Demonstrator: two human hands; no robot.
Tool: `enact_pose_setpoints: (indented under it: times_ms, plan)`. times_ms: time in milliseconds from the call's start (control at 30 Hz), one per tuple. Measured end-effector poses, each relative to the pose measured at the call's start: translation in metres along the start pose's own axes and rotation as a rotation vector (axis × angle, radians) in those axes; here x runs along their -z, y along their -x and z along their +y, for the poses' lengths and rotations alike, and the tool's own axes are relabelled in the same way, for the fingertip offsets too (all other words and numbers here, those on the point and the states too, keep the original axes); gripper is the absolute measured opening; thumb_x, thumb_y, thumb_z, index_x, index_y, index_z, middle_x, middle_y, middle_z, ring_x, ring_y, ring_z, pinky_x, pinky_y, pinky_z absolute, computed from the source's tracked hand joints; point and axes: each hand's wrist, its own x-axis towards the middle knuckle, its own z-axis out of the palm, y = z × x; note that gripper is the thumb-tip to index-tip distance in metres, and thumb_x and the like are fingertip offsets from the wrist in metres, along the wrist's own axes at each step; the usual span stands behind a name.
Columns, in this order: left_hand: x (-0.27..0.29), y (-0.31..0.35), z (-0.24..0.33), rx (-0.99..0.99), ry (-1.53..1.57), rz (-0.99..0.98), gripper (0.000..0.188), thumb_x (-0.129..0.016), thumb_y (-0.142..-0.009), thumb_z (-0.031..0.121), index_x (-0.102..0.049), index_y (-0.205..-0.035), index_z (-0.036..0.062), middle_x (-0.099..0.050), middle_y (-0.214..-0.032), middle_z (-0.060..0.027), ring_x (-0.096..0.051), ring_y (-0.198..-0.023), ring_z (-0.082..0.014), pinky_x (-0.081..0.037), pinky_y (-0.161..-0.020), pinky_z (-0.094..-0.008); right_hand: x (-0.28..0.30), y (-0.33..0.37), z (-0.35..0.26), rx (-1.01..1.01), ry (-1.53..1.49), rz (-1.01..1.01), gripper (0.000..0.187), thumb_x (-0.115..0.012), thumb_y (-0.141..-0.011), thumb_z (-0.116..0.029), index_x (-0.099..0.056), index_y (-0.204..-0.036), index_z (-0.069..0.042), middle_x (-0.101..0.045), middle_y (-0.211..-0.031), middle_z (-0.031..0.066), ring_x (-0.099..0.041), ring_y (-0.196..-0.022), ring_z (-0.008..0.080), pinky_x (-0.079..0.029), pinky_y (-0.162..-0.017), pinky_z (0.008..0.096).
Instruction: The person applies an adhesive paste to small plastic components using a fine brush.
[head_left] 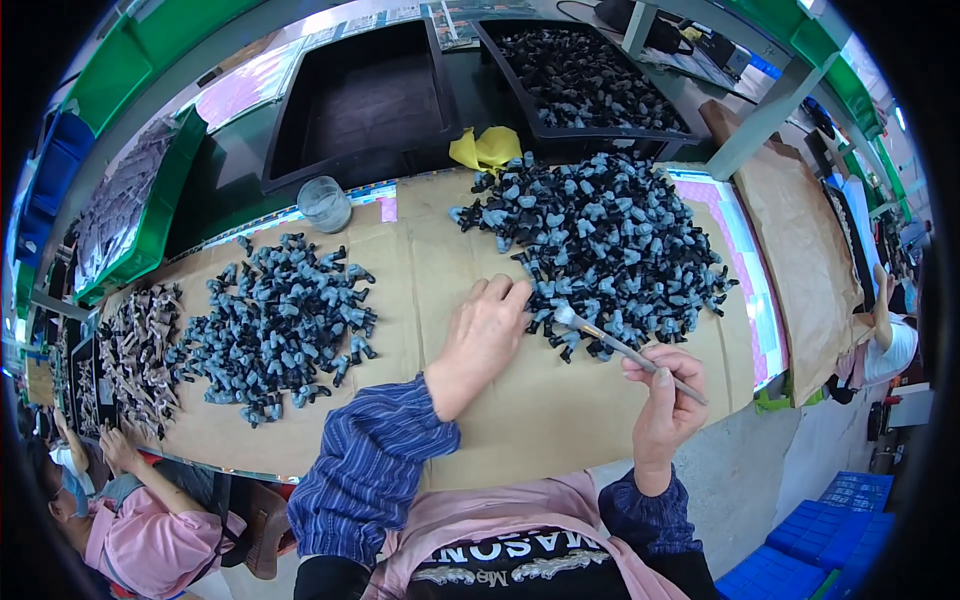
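Note:
My right hand (668, 405) grips a brush (635, 355) by its thin handle, with the pale bristles pointing up and left at the near edge of a large heap of small grey-and-black figure parts (610, 240). Beside the left edge of that heap is my left hand (478, 340), its fingers curled together and their tips against the parts. Whatever the left fingers hold is hidden. Further left lies a second, lower heap of similar grey-and-black parts (280, 330). Both heaps rest on brown cardboard (440, 240).
A black tray (430, 90) and another full of dark parts (610, 135) stand at the back. Before them are a clear cup (325, 205) and a yellow cloth (487, 150). Brownish parts (140, 360) lie far left, near a person in pink (165, 530). A post (760, 125) rises at right.

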Motion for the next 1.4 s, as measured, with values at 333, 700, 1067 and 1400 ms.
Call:
enact_pose_setpoints:
  times_ms: [333,700,1067,1400]
  plan:
    - [0.025,0.028,-0.015,0.658,0.603,0.073,0.016,-0.070,-0.093,0.004,-0.072,-0.105,-0.0063,-0.076,-0.085,-0.0153,-0.073,-0.072,-0.0200,-0.058,-0.068,-0.0320,-0.046,-0.003,0.003,0.019,-0.062,-0.097,0.014,-0.052,-0.107,-0.005,-0.056,-0.111,0.008,-0.061,-0.114,0.0219,-0.073,-0.092,0.0258,-0.066,-0.082,0.0351]
    - [0.054,0.042,-0.014,0.668,0.715,0.220,0.011,-0.070,-0.097,0.005,-0.070,-0.101,-0.0059,-0.075,-0.084,-0.0093,-0.072,-0.073,-0.0116,-0.059,-0.066,-0.0256,-0.079,0.004,0.011,0.112,0.085,-0.272,0.010,-0.064,-0.098,0.005,-0.061,-0.107,0.002,-0.075,-0.098,0.0139,-0.070,-0.100,0.0260,-0.059,-0.085,0.0354]
    - [0.060,0.048,-0.030,0.720,0.904,0.265,0.010,-0.070,-0.099,0.006,-0.069,-0.098,-0.0042,-0.073,-0.083,-0.0075,-0.071,-0.070,-0.0120,-0.060,-0.064,-0.0253,-0.073,0.012,0.011,0.201,0.199,-0.339,0.010,-0.065,-0.097,0.005,-0.063,-0.105,0.001,-0.075,-0.098,0.0120,-0.071,-0.096,0.0274,-0.059,-0.083,0.0357]
    - [0.072,0.067,-0.016,-0.130,-0.061,0.256,0.027,-0.069,-0.074,-0.012,-0.067,-0.100,-0.0025,-0.068,-0.102,-0.0167,-0.069,-0.093,-0.0344,-0.059,-0.078,-0.0400,-0.073,-0.001,-0.002,-0.027,-0.111,-0.270,0.011,-0.054,-0.106,-0.001,-0.056,-0.112,0.007,-0.062,-0.116,0.0209,-0.074,-0.098,0.0250,-0.064,-0.086,0.0343]
